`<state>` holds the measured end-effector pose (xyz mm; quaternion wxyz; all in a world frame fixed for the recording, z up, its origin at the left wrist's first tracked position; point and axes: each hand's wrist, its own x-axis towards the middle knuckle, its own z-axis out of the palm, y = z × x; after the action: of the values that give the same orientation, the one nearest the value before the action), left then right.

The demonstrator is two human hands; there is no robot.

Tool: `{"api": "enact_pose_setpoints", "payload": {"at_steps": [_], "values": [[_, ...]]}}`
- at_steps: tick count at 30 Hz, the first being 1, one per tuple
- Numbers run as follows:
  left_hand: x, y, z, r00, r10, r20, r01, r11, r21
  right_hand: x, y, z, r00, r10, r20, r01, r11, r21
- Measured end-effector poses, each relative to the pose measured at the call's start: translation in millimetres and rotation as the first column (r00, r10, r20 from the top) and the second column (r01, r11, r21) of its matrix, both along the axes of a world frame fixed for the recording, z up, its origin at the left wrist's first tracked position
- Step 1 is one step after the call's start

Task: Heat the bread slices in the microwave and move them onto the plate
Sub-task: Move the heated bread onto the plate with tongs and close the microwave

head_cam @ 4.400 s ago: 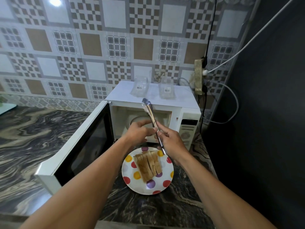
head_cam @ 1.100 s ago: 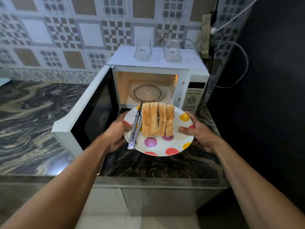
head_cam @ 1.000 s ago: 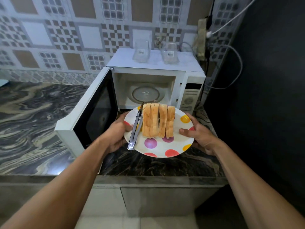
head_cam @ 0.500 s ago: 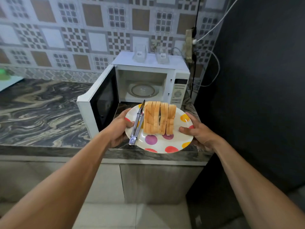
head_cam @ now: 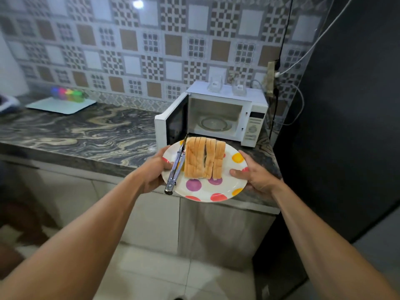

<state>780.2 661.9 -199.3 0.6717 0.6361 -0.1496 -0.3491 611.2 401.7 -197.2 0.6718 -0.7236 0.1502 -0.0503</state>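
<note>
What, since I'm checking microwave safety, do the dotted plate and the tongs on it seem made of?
The round white plate with coloured dots looks like glossy glazed ceramic or melamine; its smooth sheen leaves that open. The slim silver tongs look like polished metal, probably stainless steel, judging by their bright grey reflections.

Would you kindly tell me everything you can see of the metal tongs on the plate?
The tongs are slim, shiny silver metal, with their arms nearly together. They lie flat on the left side of the spotted plate, just left of the bread slices, tips toward the microwave, hinge end overhanging the plate's near rim. The left hand has its thumb beside them; contact is unclear.
</note>
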Motion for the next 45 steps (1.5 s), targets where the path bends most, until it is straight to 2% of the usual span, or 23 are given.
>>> {"api": "enact_pose_setpoints", "payload": {"at_steps": [3, 14, 23, 34, 40, 43, 45], "values": [[-1, 32, 5, 0.999, 0.045, 0.002, -0.045, 0.999, -0.016, 8, 23, -1, 0.995, 0.101, 0.028, -0.102, 0.994, 0.05], [30, 137, 22, 0.984, 0.176, 0.037, -0.175, 0.984, -0.03, 85, 107, 5, 0.967, 0.247, 0.061, -0.249, 0.968, 0.035], [112, 210, 21, 0.973, 0.228, 0.035, -0.229, 0.973, 0.015, 188, 180, -1, 0.942, 0.329, 0.067, -0.333, 0.941, 0.062], [265, 242, 3, 0.982, 0.182, 0.041, -0.185, 0.981, 0.065, 318, 220, -21, 0.976, 0.213, 0.04, -0.215, 0.974, 0.067], [337, 231, -40, 0.982, 0.179, -0.064, -0.171, 0.978, 0.117, 374, 213, -49, 0.988, 0.151, -0.028, -0.148, 0.984, 0.102], [368, 217, -54, 0.983, 0.158, -0.091, -0.145, 0.98, 0.138, 404, 204, -69, 0.991, 0.116, -0.059, -0.111, 0.991, 0.078], [392, 206, -63, 0.985, 0.147, -0.086, -0.132, 0.978, 0.16, 422, 199, -80, 0.994, 0.075, -0.078, -0.065, 0.99, 0.123]]}}
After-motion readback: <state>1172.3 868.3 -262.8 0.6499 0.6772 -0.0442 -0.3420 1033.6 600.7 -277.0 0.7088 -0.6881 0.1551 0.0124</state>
